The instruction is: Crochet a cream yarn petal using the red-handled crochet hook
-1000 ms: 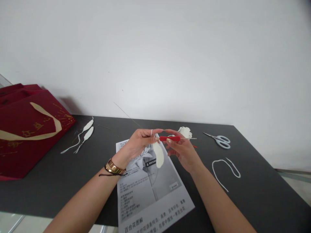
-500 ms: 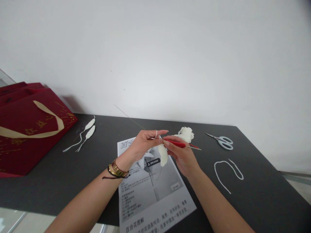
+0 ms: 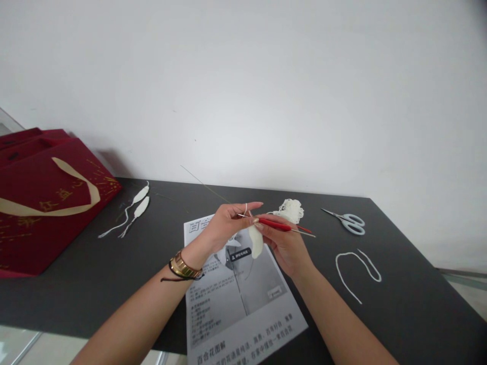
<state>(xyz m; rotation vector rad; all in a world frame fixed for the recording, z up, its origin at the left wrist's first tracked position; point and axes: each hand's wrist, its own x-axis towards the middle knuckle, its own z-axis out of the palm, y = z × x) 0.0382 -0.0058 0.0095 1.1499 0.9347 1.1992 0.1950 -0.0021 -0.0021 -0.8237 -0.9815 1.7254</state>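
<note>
The left hand (image 3: 224, 225) pinches the top of a small cream-white crocheted petal (image 3: 256, 242), with a strand of white yarn looped over its raised forefinger. The petal hangs down between the two hands, just above a printed black-and-white instruction sheet (image 3: 239, 304) that lies under both wrists. A gold bracelet and a thin dark cord circle the left wrist.

The right hand (image 3: 285, 246) grips a thin metal crochet hook with a red handle (image 3: 276, 225), fingers closed around the handle; the hook's tip points toward the left fingertips and meets the yarn there, while the bare metal end sticks out to the right of the hand.

Just beyond the right hand lies a loose tangle of cream yarn (image 3: 291, 209). Farther to the right of that hand, a pair of small pale-blue-handled scissors (image 3: 348, 221) rests on the dark grey tabletop (image 3: 411, 304), and nearer the person a cut length of white yarn (image 3: 355, 268) lies curled. Well to the left of the left hand lie two finished white crocheted petals with trailing tails (image 3: 133, 210), and beyond them a dark red gift bag with a cream ribbon handle (image 3: 41, 203). A thin wire (image 3: 205, 185) slants up from behind the left hand.
</note>
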